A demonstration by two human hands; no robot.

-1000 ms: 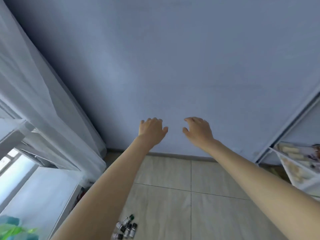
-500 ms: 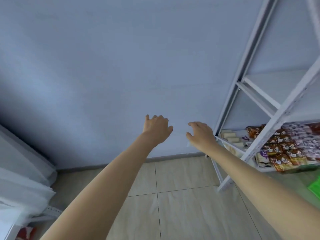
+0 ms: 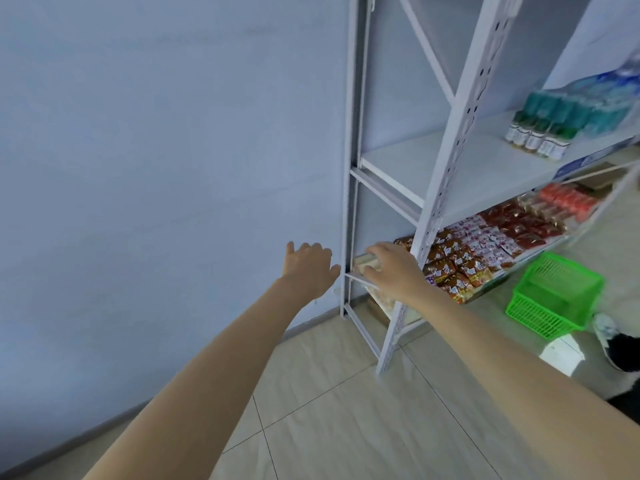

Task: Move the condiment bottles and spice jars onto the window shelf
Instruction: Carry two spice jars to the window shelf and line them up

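Several small spice jars (image 3: 536, 136) with green caps and white labels stand in a row on the middle board of a white metal rack (image 3: 446, 157), at the upper right. Both my arms reach forward, and neither hand holds anything. My left hand (image 3: 306, 268) hangs in front of the pale blue wall, fingers spread, just left of the rack's rear post. My right hand (image 3: 389, 268) hovers with loose fingers in front of the rack's lower board, far below and left of the jars. The window shelf is out of view.
Red and brown snack packets (image 3: 485, 244) fill the lower board. Blue-green packaged bottles (image 3: 588, 105) stand behind the jars. A green plastic basket (image 3: 554, 296) sits on the tiled floor right of the rack, beside a black-and-white shoe (image 3: 616, 344).
The view has swung right, from the curtain and window to the rack. The jars on the floor have left the view. Both hands stay empty and stretched forward.
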